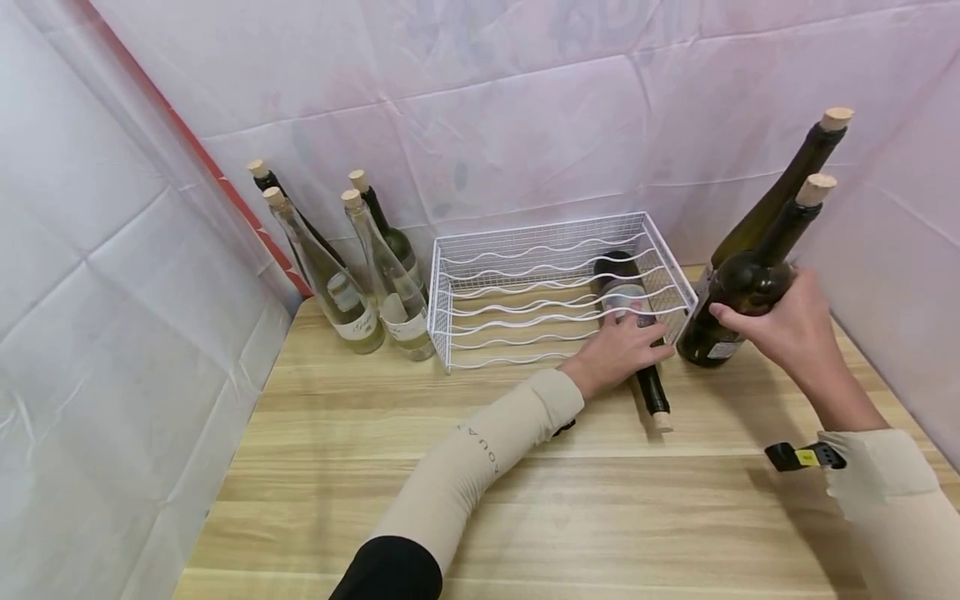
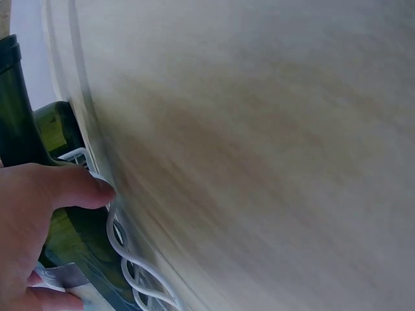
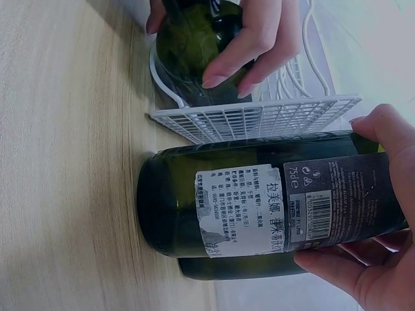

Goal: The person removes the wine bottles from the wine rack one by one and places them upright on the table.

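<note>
A dark green wine bottle (image 1: 617, 265) lies on its side in a white wire rack (image 1: 438, 333), its corked neck (image 1: 651, 387) sticking out over the front. My left hand (image 1: 624, 348) grips it around the shoulder; in the left wrist view, the thumb of that hand (image 2: 29, 207) crosses the green glass beside the wavy wires. My right hand (image 1: 801, 329) holds a second dark bottle (image 1: 750, 282), corked and standing just right of the rack. Its labelled back (image 3: 240, 214) shows in the right wrist view, base close to the tabletop, thumb and fingers on either side.
Another tall corked bottle (image 1: 780, 187) stands right behind the held one. Left of the rack stand several more corked bottles, including a clear one (image 1: 386, 271) close to its side. White sheeting (image 1: 525, 108) hangs behind the wooden table (image 1: 360, 450) and along both sides.
</note>
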`<control>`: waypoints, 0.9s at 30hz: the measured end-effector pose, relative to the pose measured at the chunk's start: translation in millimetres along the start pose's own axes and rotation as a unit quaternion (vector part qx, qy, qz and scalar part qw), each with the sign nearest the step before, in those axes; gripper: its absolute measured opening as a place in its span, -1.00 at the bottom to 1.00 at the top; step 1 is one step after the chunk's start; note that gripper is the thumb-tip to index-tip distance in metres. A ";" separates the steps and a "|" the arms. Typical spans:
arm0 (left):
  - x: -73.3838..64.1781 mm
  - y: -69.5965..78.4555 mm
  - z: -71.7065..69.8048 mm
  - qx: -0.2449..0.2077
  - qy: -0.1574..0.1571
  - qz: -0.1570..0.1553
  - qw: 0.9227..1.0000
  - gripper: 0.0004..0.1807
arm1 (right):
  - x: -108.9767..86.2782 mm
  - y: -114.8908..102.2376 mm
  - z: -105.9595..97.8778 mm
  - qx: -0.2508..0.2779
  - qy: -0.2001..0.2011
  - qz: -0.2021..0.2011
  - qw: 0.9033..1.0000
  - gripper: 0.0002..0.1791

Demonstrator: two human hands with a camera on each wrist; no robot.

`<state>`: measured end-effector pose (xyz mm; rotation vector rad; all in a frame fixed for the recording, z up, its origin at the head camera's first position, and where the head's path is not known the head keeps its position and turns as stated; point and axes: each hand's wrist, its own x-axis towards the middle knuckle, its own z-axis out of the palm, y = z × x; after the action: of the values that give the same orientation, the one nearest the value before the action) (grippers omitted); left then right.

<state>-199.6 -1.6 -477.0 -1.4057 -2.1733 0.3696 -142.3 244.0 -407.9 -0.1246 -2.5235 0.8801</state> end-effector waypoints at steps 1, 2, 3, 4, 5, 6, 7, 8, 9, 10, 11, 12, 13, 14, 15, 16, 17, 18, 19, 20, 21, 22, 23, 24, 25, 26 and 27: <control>-0.4 -1.0 -0.2 -0.005 0.005 -0.001 1.000 -0.52 | 0.5 -0.6 -0.8 -0.002 -0.002 0.002 1.000 -0.48; -0.6 -2.0 0.0 -0.008 0.011 -0.003 1.000 -0.52 | 0.9 -1.2 -1.6 -0.004 -0.003 0.003 1.000 -0.48; -0.8 -3.0 0.0 -0.009 0.016 -0.003 1.000 -0.52 | 1.6 -1.7 -1.9 -0.002 -0.003 0.002 1.000 -0.48; -1.1 -3.6 -0.3 -0.008 0.022 -0.002 1.000 -0.53 | 2.0 -2.1 -2.5 -0.003 -0.003 0.002 1.000 -0.48; -1.4 -4.2 -0.3 -0.008 0.028 0.000 1.000 -0.54 | 2.3 -2.4 -3.0 -0.002 -0.004 0.002 1.000 -0.48; -1.7 -4.4 -0.7 -0.007 0.034 0.004 0.999 -0.54 | 2.4 -2.5 -3.2 -0.002 -0.003 0.000 1.000 -0.49; -2.0 -4.6 -0.7 -0.004 0.040 0.007 0.999 -0.55 | 2.6 -2.4 -3.3 -0.002 -0.002 0.000 1.000 -0.49; -2.5 -4.7 -0.8 -0.001 0.044 0.010 0.999 -0.56 | 2.6 -2.2 -3.1 0.000 -0.001 -0.002 1.000 -0.50; -3.1 -4.7 -0.9 0.001 0.049 0.012 0.999 -0.56 | 2.6 -2.0 -2.8 0.003 0.001 -0.006 1.000 -0.51; -3.6 -4.7 -0.8 0.002 0.053 0.013 0.999 -0.57 | 2.4 -1.6 -2.6 0.003 0.001 -0.008 1.000 -0.52; -4.5 -4.7 -0.8 0.003 0.055 0.014 0.998 -0.57 | 1.9 -1.3 -2.3 0.004 0.000 -0.009 1.000 -0.52; -5.1 -4.7 -0.7 0.005 0.057 0.014 0.998 -0.57 | 1.1 -0.9 -2.2 0.004 -0.001 -0.010 1.000 -0.51; -5.7 -4.8 -0.5 0.006 0.056 0.014 0.998 -0.56 | 0.1 -0.6 -2.1 0.005 -0.003 -0.010 1.000 -0.51; -6.4 -4.9 -0.7 0.004 0.054 0.014 0.998 -0.56 | -1.1 -0.3 -1.9 0.004 -0.005 -0.011 1.000 -0.50; -7.0 -4.9 -0.5 0.001 0.053 0.014 0.999 -0.55 | -2.2 0.0 -1.9 0.002 -0.007 -0.012 1.000 -0.48; -7.7 -5.0 -0.5 -0.003 0.052 0.015 0.999 -0.55 | -3.4 0.1 -1.8 -0.001 -0.010 -0.012 1.000 -0.47; -8.4 -5.2 -0.4 -0.005 0.051 0.015 0.999 -0.54 | -4.5 0.1 -1.9 -0.003 -0.012 -0.012 1.000 -0.46; -8.8 -5.4 -0.5 -0.006 0.048 0.013 0.999 -0.54 | -5.2 0.0 -1.9 -0.004 -0.014 -0.013 1.000 -0.45; -9.3 -5.5 -0.8 -0.006 0.049 0.013 0.999 -0.54 | -5.9 -0.3 -2.0 -0.005 -0.014 -0.015 1.000 -0.44; -9.8 -5.6 -1.0 -0.006 0.049 0.014 0.999 -0.54 | -6.4 -0.6 -2.3 -0.007 -0.013 -0.016 1.000 -0.43; -10.5 -5.5 -1.1 -0.004 0.050 0.014 0.999 -0.53 | -7.0 -1.0 -2.9 -0.010 -0.014 -0.015 1.000 -0.42; -11.2 -5.4 -1.5 -0.001 0.050 0.015 0.999 -0.53 | -7.4 -1.4 -3.3 -0.011 -0.015 -0.015 1.000 -0.41; -12.1 -5.1 -1.8 0.002 0.049 0.015 0.999 -0.52 | -7.9 -1.8 -3.9 -0.013 -0.016 -0.014 1.000 -0.39; -12.9 -4.8 -2.2 0.005 0.049 0.016 0.999 -0.51 | -8.2 -2.3 -4.5 -0.016 -0.018 -0.012 1.000 -0.37; -13.9 -4.3 -2.3 0.008 0.053 0.018 0.998 -0.51 | -9.0 -2.9 -5.4 -0.021 -0.020 -0.008 1.000 -0.34; -14.6 -4.1 -2.4 0.008 0.055 0.018 0.998 -0.50 | -9.6 -3.5 -6.4 -0.024 -0.023 -0.004 0.999 -0.32; -15.2 -4.0 -2.6 0.009 0.059 0.019 0.998 -0.50 | -10.3 -4.3 -7.4 -0.028 -0.026 0.001 0.999 -0.30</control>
<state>-196.3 -17.1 -477.1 -1.4245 -2.0454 0.3110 -129.5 242.4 -404.3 -0.1237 -2.5989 0.8232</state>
